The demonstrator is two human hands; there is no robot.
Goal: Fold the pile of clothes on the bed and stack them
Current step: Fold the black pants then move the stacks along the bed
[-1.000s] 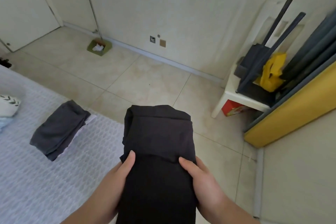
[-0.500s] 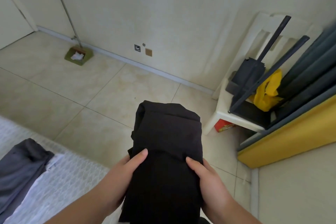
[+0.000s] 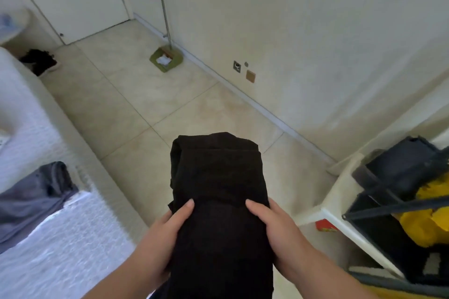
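Observation:
A black garment [image 3: 218, 192], folded into a long bundle, is held up in front of me over the floor beside the bed. My left hand [image 3: 167, 233] grips its left edge, thumb lying on top. My right hand [image 3: 272, 223] grips the right edge the same way. A folded grey garment [image 3: 31, 199] lies on the white patterned bed [image 3: 60, 257] at the lower left, apart from both hands.
A white plastic chair [image 3: 340, 216] with dark items and a yellow bag [image 3: 422, 221] stands at the right. A green dustpan with a long handle [image 3: 166, 59] leans on the far wall. Dark shoes [image 3: 38, 62] lie near the door.
The view has swung left, bringing the bed, grey garment and door further into view. Both hands keep the same hold on the black garment.

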